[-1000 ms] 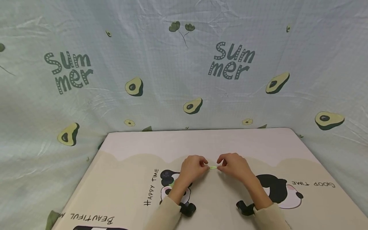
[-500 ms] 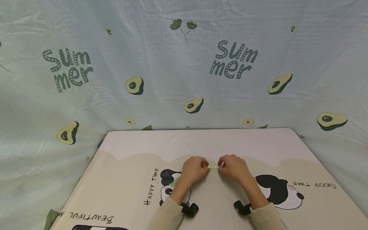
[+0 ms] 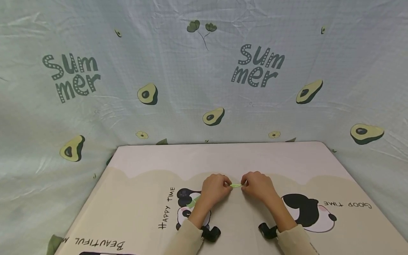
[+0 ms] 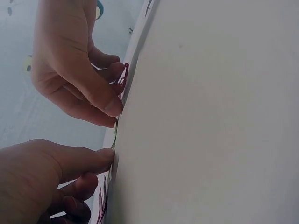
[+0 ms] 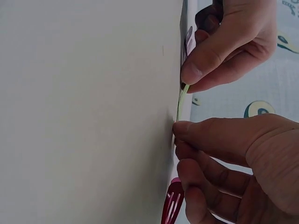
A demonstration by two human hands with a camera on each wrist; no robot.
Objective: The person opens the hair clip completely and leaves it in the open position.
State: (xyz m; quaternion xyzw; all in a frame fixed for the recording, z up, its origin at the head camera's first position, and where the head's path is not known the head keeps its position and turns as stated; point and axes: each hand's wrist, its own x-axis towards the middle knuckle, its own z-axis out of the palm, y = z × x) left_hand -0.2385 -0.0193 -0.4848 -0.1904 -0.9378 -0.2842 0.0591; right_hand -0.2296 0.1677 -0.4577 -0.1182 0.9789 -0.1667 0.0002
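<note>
A slim yellow-green hair clip [image 3: 236,185] stretches between my two hands, close over the table. My left hand [image 3: 216,190] pinches its left end between thumb and fingertips; my right hand [image 3: 259,185] pinches the other end. Both ends are hidden under the fingertips. From the right wrist, the hair clip [image 5: 181,100] shows as a narrow, slightly bowed strip. A dark red snap hair clip [image 5: 173,203] appears beside the right hand's curled fingers. Past the left hand is a purplish hair clip [image 5: 189,39], partly covered.
The table [image 3: 220,156] wears a beige and pink cover printed with pandas and lettering. Behind it hangs a pale curtain [image 3: 178,71] with avocado prints. Black camera mounts [image 3: 211,234] sit on both wrists, low over the tabletop.
The right hand's index finger and thumb have come closer together on the clip's end, and the left fingertips have also closed in. Both hands otherwise stay in nearly the same place.
</note>
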